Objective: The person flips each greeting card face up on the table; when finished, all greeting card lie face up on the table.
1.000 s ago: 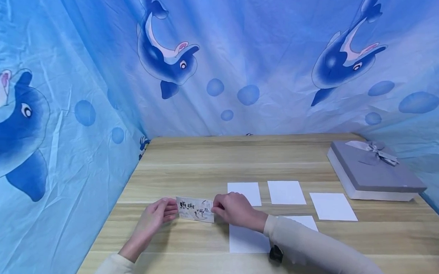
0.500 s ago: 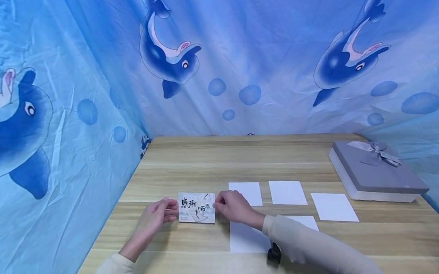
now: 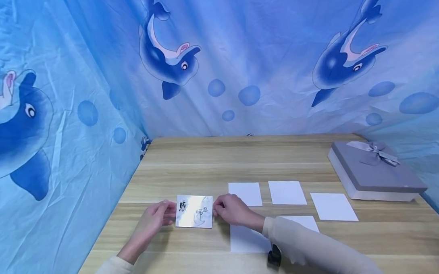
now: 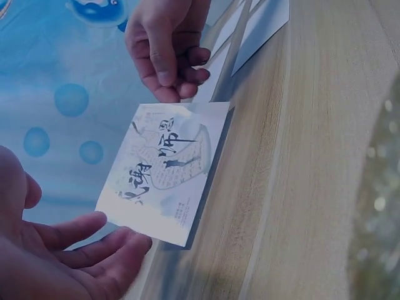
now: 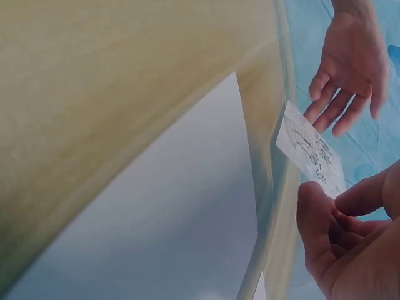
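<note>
Head view: between the hands, the printed card (image 3: 194,212) seems pinched by the right hand (image 3: 233,209); the left hand (image 3: 154,220) extends loosened fingers beside it. Likely step: positioning, calling for steady fingers.

Stretches beneath the left hand (image 3: 153,218) and the right hand (image 3: 234,209) as a pale wood-grain table (image 3: 206,165). Bears three white cards (image 3: 287,192), one just beyond the right hand, two farther right; white paper (image 3: 246,239) partly hidden by its sleeve (image 3: 310,242); and, well right of both hands, a ribboned grey-lidded box (image 3: 380,175).
</note>
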{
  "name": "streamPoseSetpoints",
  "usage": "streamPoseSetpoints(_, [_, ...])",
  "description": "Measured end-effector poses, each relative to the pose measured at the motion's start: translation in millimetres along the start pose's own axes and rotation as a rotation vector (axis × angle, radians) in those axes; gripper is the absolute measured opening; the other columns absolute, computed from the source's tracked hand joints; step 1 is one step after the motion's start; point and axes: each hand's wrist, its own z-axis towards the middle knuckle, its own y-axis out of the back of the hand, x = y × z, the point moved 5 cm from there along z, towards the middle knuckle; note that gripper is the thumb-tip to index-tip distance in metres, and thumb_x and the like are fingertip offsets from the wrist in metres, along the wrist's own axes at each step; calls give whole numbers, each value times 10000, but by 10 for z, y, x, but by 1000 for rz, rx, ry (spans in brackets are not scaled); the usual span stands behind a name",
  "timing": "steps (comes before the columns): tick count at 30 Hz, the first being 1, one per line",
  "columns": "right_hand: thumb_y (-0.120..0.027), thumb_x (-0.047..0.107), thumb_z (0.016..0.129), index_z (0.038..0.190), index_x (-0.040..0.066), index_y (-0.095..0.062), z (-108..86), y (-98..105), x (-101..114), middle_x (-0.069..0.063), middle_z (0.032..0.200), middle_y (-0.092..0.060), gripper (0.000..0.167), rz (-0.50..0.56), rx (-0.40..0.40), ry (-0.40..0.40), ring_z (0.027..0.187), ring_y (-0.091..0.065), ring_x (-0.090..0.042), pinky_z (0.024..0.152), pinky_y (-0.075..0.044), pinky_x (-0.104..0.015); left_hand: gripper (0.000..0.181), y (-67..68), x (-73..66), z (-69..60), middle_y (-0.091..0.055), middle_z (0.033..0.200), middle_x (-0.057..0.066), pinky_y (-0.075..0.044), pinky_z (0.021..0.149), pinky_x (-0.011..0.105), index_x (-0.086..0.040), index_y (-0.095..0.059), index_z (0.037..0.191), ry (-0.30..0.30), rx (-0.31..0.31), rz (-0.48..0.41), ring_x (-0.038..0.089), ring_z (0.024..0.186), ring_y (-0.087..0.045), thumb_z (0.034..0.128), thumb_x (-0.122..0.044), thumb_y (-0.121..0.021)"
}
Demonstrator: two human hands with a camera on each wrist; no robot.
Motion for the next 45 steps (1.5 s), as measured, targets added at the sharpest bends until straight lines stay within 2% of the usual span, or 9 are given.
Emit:
streamPoseSetpoints(6, [-575, 13, 898, 942, 2, -684, -21, -14, 20, -54, 793, -674, 119, 18, 26, 1, 639, -556, -64, 567, -464, -192, 466, 10, 7, -12, -629, 1191, 216, -539, 940, 446, 70, -581, 1234, -2, 5, 42, 342, 1094, -626, 1069, -286, -330])
streamPoseSetpoints(13, [-548, -53, 883, 1120, -116, -600, -61, -97, 7, -147, 894, -661, 251, 265, 76, -87, 766, -693, -231, 666, -594, -307, 456, -6, 10, -8, -611, 1212, 209, -552, 914, 433, 56, -585, 1231, -4, 11, 52, 339, 1079, -633, 1067, -288, -334])
streamPoseSetpoints(17, [-533, -91, 836, 1199, -146, -561, -83, -152, -10, -142, 912, -666, 368, 299, 86, -92, 797, -694, -261, 690, -600, -323, 457, -15, 11, -5, -616, 1200, 216, -563, 888, 427, 68, -585, 1225, -13, 9, 61, 337, 1056, -642, 1068, -279, -333])
streamPoseSetpoints(20, [-534, -92, 812, 1178, -136, -588, -94, -166, -1, -122, 893, -671, 372, 280, 84, -70, 782, -688, -261, 659, -584, -279, 460, -16, 9, -4, -623, 1178, 229, -570, 864, 427, 86, -578, 1226, -24, 11, 65, 340, 1029, -651, 1070, -269, -330])
streamPoseSetpoints(24, [-547, -66, 802, 1054, -88, -652, -104, -156, 38, -80, 831, -662, 274, 232, 83, -34, 734, -656, -202, 616, -521, -203, 460, -14, 8, -6, -628, 1165, 246, -575, 849, 422, 98, -562, 1239, -24, 14, 59, 343, 1013, -655, 1072, -257, -321])
streamPoseSetpoints(29, [-532, -40, 803, 933, -34, -663, -124, -154, 71, -47, 771, -644, 185, 181, 92, -19, 666, -596, -123, 576, -467, -180, 470, -12, 9, -11, -634, 1166, 254, -578, 831, 414, 85, -557, 1249, -18, 16, 72, 336, 1008, -657, 1073, -273, -310])
streamPoseSetpoints(34, [-507, -45, 815, 868, -30, -634, -144, -164, 81, -90, 754, -663, 138, 186, 99, -22, 641, -617, -176, 523, -442, -181, 488, -16, 24, -18, -642, 1168, 263, -579, 827, 410, 76, -559, 1251, 7, 20, 69, 339, 1016, -664, 1071, -303, -308])
streamPoseSetpoints(39, [-519, -23, 843, 894, -21, -635, -148, -168, 76, -107, 770, -687, 127, 198, 116, -37, 666, -654, -246, 523, -446, -184, 527, -18, 49, -28, -639, 1172, 270, -579, 838, 412, 71, -547, 1272, 46, 30, 54, 346, 1048, -656, 1066, -352, -308])
streamPoseSetpoints(45, [-545, 19, 876, 976, -10, -664, -135, -177, 10, -99, 768, -682, 159, 231, 138, -98, 663, -638, -215, 534, -466, -220, 549, -22, 26, -30, -645, 1153, 280, -583, 825, 416, 84, -526, 1284, 47, 47, 65, 352, 1043, -659, 1065, -373, -314])
